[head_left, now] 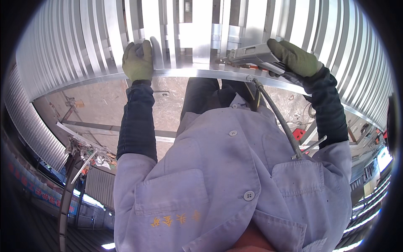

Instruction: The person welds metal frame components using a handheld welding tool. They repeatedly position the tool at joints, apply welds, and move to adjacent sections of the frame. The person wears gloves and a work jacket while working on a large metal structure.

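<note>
My left hand [138, 62], in a green-grey glove, grips a silvery metal slat [152, 29] beside the long front rail [184, 73]. Its thumb points away from me and its fingers curl over the slat, their tips partly hidden. In my gloved right hand [297, 59] is a long grey hand tool [256, 53] with a boxy metal body; I cannot make out its exact kind. Its narrow end points left, just above the slats and behind the rail. A grey hose [277, 111] with a metal fitting hangs near the tool; whether they join is unclear.
Rows of parallel metal slats [75, 42] spread far to both sides. Below the rail lie a dusty floor [172, 96], a red object [299, 134] and bars of a frame [98, 125]. At left, scraps and strips [90, 149] sit on a stand.
</note>
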Available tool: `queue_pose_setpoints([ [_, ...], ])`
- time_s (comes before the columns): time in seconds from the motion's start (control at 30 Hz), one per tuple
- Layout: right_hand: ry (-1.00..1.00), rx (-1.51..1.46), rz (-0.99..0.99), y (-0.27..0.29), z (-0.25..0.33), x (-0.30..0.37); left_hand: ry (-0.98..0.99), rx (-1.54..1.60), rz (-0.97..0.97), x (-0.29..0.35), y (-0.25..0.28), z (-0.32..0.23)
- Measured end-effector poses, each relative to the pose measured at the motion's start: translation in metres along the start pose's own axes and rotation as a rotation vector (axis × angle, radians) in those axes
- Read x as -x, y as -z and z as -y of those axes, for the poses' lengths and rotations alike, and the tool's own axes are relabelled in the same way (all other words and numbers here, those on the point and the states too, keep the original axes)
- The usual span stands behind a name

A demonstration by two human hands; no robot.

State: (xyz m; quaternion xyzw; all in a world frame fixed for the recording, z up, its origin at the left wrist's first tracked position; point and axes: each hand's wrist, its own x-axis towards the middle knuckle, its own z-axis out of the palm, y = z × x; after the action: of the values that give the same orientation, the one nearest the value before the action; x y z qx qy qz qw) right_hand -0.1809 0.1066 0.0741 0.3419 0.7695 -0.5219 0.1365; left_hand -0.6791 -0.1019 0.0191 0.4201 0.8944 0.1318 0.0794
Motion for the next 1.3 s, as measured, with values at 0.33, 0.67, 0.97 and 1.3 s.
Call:
queue_pose_setpoints([
  [0.33,0.307,0.079,-0.183,0.004,-0.002,0.054,-0.008,-0.06,0.065,0.0,0.004,-0.002],
  [0.67,0.425,0.5,-0.273,0.054,0.037,0.106,-0.092,0.082,-0.054,-0.003,-0.004,0.007],
  [0.97,0.029,0.484,-0.12,0.065,0.075,0.082,-0.725,0.271,0.066,-0.024,-0.054,-0.156],
  [1.3,-0.062,0.378,0.07,0.047,0.097,0.04,-0.712,-0.069,0.367,-0.009,-0.102,-0.191],
])
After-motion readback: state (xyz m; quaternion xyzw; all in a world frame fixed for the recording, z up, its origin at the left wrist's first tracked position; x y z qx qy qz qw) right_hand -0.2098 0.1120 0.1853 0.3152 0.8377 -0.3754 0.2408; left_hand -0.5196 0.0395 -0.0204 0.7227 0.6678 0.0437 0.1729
